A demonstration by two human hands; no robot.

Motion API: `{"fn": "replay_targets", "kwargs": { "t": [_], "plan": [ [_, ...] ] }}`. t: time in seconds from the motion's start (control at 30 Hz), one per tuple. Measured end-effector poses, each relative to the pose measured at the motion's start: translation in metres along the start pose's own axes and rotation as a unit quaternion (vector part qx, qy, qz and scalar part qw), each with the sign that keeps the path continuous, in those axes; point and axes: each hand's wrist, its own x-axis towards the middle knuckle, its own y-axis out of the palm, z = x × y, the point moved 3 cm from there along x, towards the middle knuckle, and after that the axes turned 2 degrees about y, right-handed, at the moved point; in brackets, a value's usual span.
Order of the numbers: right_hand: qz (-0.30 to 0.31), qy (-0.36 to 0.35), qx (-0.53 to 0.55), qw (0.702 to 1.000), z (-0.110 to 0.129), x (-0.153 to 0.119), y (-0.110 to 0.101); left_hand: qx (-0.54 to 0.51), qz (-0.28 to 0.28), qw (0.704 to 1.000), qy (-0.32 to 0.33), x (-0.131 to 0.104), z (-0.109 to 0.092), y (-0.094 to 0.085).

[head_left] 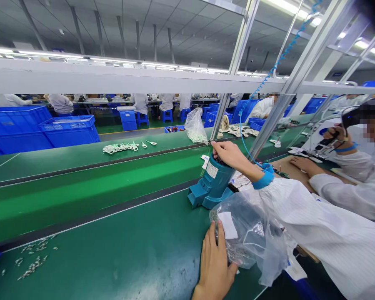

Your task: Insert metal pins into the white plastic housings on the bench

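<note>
My right hand (229, 154) is over the top of an upright teal plastic holder (214, 179) with a white label and a spout-like foot. Its fingers are bent together, and whatever they grip at the holder's mouth is hidden. Dark items show inside the mouth. A blue band (264, 178) circles my right wrist. Below, my left hand (215, 260) rests against a clear plastic bag (253, 233) of small metallic parts, a corner of it between the fingers and thumb. The bag carries a white paper label (228, 225).
Small metal pieces (33, 266) lie scattered at the lower left. A green conveyor belt (81, 187) runs beyond the bench, with white-green parts (120, 147) and another clear bag (196, 125) past it. A metal post (268, 121) rises nearby. A co-worker (356, 179) sits at right.
</note>
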Motion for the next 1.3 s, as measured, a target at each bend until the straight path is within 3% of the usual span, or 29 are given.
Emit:
{"fn": "replay_targets", "kwargs": {
  "t": [0.3,0.53,0.7,0.83,0.97,1.07,1.17,1.3],
  "plan": [
    [-0.015,-0.017,0.015,1.0,-0.01,0.005,-0.006,0.032,0.005,0.999,-0.015,-0.001,-0.004,-0.002],
    [0.05,0.022,0.14,0.989,-0.025,0.01,-0.003,0.008,-0.01,1.0,0.008,-0.001,0.0,0.0],
    [0.043,-0.003,0.213,0.976,-0.029,0.011,-0.005,-0.025,-0.023,0.999,0.031,0.001,0.007,0.004],
    [0.104,-0.061,0.231,0.966,-0.021,0.001,-0.011,-0.028,-0.034,0.998,0.04,0.001,0.007,0.004],
    [0.175,-0.07,0.228,0.955,-0.014,-0.009,-0.015,-0.025,-0.023,0.999,0.027,0.0,0.005,0.003],
    [0.171,-0.062,0.211,0.96,-0.01,-0.009,-0.016,-0.022,-0.025,0.999,0.031,0.0,0.004,0.001],
    [0.122,-0.071,0.171,0.975,0.001,-0.018,-0.031,-0.02,-0.024,0.999,0.028,0.0,0.005,0.001],
    [0.093,-0.063,0.088,0.99,0.01,-0.066,-0.077,-0.043,-0.032,0.997,0.048,0.0,0.008,0.003]
  ]
}}
